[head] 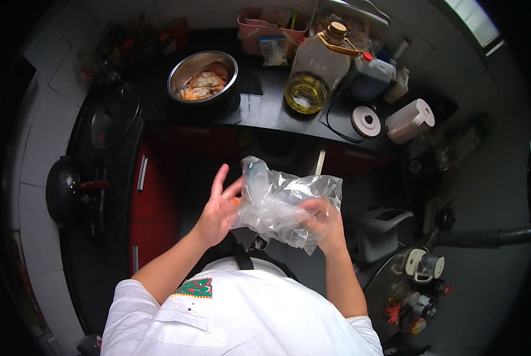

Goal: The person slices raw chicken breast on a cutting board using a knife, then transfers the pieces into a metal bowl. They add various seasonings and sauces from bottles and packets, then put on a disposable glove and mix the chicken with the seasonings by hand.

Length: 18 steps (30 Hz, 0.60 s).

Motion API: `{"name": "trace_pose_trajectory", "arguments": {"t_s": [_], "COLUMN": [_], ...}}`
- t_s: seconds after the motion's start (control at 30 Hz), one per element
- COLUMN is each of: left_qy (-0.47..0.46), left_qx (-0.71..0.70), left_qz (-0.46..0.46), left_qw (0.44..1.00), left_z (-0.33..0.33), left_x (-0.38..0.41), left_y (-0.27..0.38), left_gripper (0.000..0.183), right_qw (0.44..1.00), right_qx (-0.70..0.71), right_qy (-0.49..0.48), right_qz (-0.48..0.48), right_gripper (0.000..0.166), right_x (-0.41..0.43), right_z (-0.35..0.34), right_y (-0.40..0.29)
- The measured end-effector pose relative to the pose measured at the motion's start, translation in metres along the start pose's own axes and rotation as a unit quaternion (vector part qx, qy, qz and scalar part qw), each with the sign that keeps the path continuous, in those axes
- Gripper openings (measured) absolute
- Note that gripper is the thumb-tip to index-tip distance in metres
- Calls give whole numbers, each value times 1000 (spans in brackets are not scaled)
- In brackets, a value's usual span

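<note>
A crumpled clear plastic bag (287,200) is held up in front of my body, off the counter. My right hand (325,222) grips it at the right side; its fingers show blurred through the film, and I cannot tell whether they are inside or behind it. At the bag's left edge is my left hand (216,216), fingers spread, with a small orange spot (235,201) near the fingertips. On the counter ahead stands a stainless steel bowl (174,86) of orange-brown food pieces (205,84) dusted with white powder.
Along the black counter (265,113) stand a large oil jug (312,73), a pink basket (250,40), bottles and an electric kettle (410,122) beside its base (366,121). A wok (65,191) is at left. A grey plastic stool (376,231) stands at right, near a round table (372,285).
</note>
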<state>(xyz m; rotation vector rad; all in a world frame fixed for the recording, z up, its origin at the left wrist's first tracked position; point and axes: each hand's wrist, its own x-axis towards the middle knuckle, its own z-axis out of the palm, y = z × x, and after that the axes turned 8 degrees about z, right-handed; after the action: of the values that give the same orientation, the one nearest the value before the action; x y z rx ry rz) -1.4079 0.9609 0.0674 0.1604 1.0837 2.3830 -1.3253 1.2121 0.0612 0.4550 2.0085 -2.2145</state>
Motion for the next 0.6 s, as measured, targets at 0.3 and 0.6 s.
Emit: {"name": "trace_pose_trajectory", "arguments": {"t_s": [0.3, 0.6], "left_qy": [110, 129], "left_qx": [35, -8], "left_qz": [-16, -44], "left_qw": [993, 991], "left_z": [-15, -29], "left_x": [-5, -16], "left_y": [-11, -17], "left_gripper": [36, 38], "right_qw": [987, 972], "right_qx": [128, 170], "right_qy": [22, 104], "right_qz": [-94, -123], "right_gripper": [8, 15], "right_x": [-15, -33], "right_z": [-5, -5], "right_y": [-4, -15]}}
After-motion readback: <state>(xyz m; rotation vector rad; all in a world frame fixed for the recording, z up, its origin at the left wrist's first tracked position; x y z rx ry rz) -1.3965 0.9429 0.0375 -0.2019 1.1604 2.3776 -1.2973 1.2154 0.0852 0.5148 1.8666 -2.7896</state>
